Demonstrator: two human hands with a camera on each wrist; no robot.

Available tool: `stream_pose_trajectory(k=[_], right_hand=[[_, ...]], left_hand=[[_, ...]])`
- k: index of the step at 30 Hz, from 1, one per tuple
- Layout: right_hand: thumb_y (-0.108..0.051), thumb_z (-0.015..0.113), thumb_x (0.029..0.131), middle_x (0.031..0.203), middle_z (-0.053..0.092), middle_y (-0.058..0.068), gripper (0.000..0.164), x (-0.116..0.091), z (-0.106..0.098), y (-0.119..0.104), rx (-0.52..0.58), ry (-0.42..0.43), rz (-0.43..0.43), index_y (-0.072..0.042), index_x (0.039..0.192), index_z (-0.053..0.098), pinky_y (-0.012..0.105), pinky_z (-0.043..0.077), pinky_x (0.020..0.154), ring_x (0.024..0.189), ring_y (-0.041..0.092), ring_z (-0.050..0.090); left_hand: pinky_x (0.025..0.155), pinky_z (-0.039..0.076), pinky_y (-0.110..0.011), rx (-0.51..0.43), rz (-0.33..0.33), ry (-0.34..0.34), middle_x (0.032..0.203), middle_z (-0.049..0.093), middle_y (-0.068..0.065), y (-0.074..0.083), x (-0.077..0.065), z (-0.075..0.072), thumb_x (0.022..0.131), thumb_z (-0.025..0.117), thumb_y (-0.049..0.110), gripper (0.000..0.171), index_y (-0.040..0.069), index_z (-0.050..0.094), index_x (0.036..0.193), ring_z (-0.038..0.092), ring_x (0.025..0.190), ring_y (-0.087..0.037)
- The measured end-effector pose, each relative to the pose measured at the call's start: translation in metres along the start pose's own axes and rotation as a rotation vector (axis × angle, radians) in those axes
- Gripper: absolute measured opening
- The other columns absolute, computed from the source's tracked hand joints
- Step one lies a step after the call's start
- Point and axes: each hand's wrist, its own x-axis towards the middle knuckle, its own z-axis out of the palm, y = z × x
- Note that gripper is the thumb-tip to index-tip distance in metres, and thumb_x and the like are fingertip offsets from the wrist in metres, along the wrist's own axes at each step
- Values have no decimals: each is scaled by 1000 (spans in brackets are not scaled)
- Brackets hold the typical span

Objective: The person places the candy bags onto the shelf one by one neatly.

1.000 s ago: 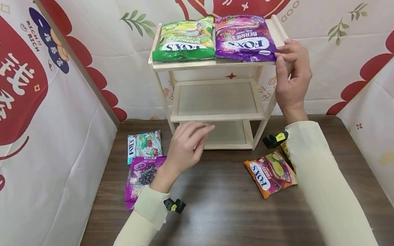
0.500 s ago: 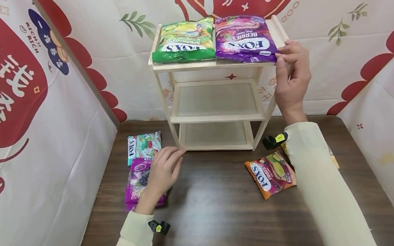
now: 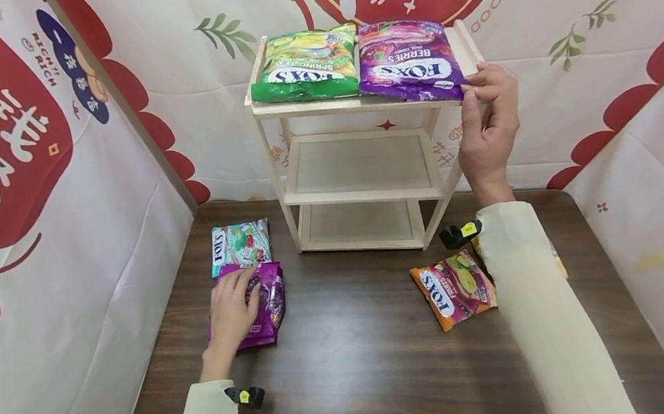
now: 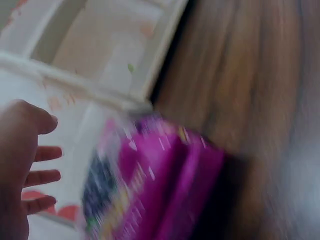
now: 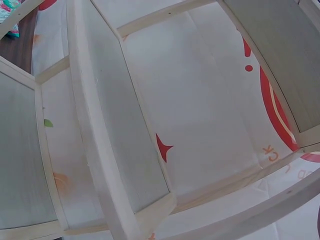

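My left hand (image 3: 232, 312) is over a purple bag of grape candy (image 3: 270, 301) lying on the table's left side. In the left wrist view the fingers are extended beside the blurred bag (image 4: 165, 180), not closed round it. At the top right corner of a pale wooden three-tier shelf (image 3: 361, 197), my right hand (image 3: 490, 129) grips the frame between thumb and fingers. Its fingertips are right at the corner of a purple Fox's Berries bag (image 3: 410, 57), which lies on the top tier beside a green Fox's Spring Tea bag (image 3: 308, 68).
A teal Fox's bag (image 3: 241, 245) lies just behind the grape candy. To the right on the table (image 3: 361, 366) are an orange Fox's Fruits bag (image 3: 456, 288) and a yellow bag (image 3: 558, 261), mostly covered by the right sleeve. Printed cloth walls (image 3: 636, 155) surround the table.
My left hand has moved from in front of the shelf leftward and down to the purple grape candy bag, which now sits turned and tilted differently. The right hand keeps its place on the shelf corner.
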Motion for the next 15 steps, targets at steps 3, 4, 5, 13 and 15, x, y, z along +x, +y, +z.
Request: stream_pose_trajectory(k=[3,4,5,13,15], right_hand=[[-7,49,87,110,53,23,24,1,0,0,-4,1,-2,16,95,50,38,31,109,123,25,44],[-7,49,87,110,53,25,24,1,0,0,-6,-1,-2,16,95,50,38,30,109,123,25,43],[-6,49,87,110,53,26,24,1,0,-1,-8,-2,-2,16,95,50,38,30,110,123,25,43],[-7,49,86,110,54,21,24,0,1,0,-1,-3,-5,16,95,50,39,30,109,123,25,43],[-8,49,86,110,54,20,24,0,1,0,0,-5,-7,15,95,50,39,30,110,123,25,43]], left_hand=[[87,38,-55,44,-154,-52,123,53,-20,-12,-9,2,88,68,18,43,5,57,127,45,116,-39],[89,35,-56,45,-215,-72,126,50,-21,-15,-12,2,88,68,21,46,4,55,129,42,119,-40],[91,33,-57,40,-275,-90,129,46,-22,-17,-15,3,88,68,23,48,5,54,130,38,121,-41],[101,25,-61,-38,-516,-194,145,24,-24,-20,-23,7,88,68,27,62,6,43,140,26,129,-45],[101,25,-61,-48,-530,-199,145,22,-25,-21,-23,7,88,68,26,63,6,41,141,27,129,-46]])
